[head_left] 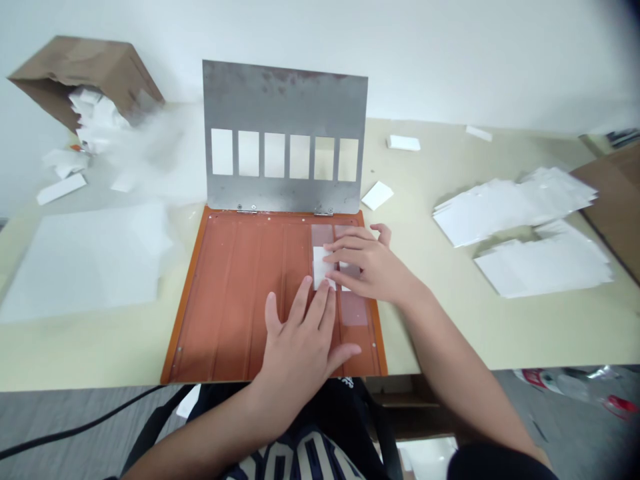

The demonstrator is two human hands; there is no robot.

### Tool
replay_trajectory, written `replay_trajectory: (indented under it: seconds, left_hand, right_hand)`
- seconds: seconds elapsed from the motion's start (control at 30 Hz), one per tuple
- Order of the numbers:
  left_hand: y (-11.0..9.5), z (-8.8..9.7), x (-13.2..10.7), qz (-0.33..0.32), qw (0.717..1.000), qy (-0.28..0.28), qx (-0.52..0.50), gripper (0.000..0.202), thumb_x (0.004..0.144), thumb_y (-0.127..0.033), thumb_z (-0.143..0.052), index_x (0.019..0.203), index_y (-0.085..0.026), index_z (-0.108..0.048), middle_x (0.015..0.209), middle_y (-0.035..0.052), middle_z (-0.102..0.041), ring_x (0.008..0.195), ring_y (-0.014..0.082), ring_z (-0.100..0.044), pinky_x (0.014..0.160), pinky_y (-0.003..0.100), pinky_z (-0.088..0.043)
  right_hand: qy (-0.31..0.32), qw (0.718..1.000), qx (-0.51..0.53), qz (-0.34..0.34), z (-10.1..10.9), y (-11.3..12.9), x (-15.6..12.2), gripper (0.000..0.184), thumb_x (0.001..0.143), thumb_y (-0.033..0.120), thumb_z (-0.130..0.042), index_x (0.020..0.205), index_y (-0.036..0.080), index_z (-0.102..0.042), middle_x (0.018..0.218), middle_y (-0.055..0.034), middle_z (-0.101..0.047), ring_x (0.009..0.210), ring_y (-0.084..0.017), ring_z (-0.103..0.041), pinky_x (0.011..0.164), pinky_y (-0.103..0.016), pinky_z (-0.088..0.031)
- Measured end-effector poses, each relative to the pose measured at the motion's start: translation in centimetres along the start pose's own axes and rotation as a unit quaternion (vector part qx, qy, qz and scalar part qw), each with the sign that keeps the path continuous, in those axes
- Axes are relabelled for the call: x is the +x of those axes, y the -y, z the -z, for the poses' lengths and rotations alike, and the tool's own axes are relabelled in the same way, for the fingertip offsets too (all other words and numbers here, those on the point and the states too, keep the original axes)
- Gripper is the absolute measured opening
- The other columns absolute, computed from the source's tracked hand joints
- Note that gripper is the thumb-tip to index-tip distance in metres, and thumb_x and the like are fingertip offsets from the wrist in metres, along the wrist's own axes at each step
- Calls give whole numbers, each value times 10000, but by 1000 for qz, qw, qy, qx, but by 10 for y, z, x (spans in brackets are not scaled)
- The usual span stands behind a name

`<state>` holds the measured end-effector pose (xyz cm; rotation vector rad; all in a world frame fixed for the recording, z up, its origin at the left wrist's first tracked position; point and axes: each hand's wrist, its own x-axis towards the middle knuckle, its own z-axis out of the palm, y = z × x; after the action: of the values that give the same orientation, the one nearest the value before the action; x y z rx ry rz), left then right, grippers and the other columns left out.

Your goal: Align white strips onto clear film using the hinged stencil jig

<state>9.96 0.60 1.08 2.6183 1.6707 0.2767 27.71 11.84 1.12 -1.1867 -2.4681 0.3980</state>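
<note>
A reddish-brown grooved board [245,300] lies on the table in front of me. Hinged to its far edge, a grey metal plate [285,100] with a row of rectangular windows stands raised. My left hand [303,340] is open over the board, fingers spread, its fingertips at the near edge of a small white card [319,267]. My right hand [367,263] is open too, with fingers stretched over that card and touching it. Partly under the right hand, a second white card [350,272] sits in the rightmost column. Pale translucent film [354,310] lies along these two columns.
Stacks of white cards [500,207] lie on the right, beside a cardboard box [613,193]. A loose card [377,195] and a small white block [403,143] rest behind the board. On the left are white sheets [90,260] and a tipped brown box [100,60] of white pieces.
</note>
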Motion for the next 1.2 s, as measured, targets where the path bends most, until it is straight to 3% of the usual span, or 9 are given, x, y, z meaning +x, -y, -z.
replay_trajectory:
  seconds: [0.1, 0.37, 0.6, 1.07, 1.2]
  left_hand:
    - [1, 0, 2, -5, 1000, -8, -3, 652, 988, -610, -260, 1391, -176, -535, 1463, 72, -519, 1363, 281, -444, 1183, 592, 84]
    - [1, -3, 2, -12, 1000, -11, 4, 644, 962, -617, -362, 1373, -158, -551, 1428, 92, -567, 1318, 289, -498, 1170, 565, -177]
    - [-1, -3, 2, -16, 1000, -2, 8, 666, 995, -598, -246, 1402, -140, -507, 1465, 86, -527, 1325, 254, -486, 1154, 548, -202]
    - [0, -3, 3, -11, 1000, 25, -8, 681, 978, -620, -281, 1411, -145, -505, 1475, 120, -512, 1329, 299, -482, 1082, 552, -318]
    - [1, -2, 3, -13, 999, 44, -18, 699, 982, -616, -238, 1437, -137, -467, 1521, 122, -452, 1355, 302, -452, 1069, 568, -336]
  right_hand:
    - [-24, 1000, -11, 2, -5, -1, 1, 194, 930, 387, -579, 863, 264, -712, 1064, 0, -752, 1102, -251, -610, 1019, -485, -156]
    - [-69, 997, -17, 4, -14, -5, 2, 251, 941, 350, -581, 723, 249, -653, 989, 25, -771, 1132, -253, -627, 1020, -481, -140]
    - [-62, 998, -12, -10, -13, -3, 2, 169, 943, 357, -579, 834, 259, -662, 954, 17, -774, 1143, -254, -625, 1022, -476, -136]
    - [-55, 998, -10, -14, -13, -5, 2, 108, 929, 337, -618, 887, 263, -685, 958, 26, -771, 1131, -237, -616, 1024, -460, -113]
    - [-51, 998, -21, -18, -12, -5, 1, 131, 930, 356, -603, 894, 272, -697, 922, 21, -772, 1126, -249, -612, 1017, -473, -128]
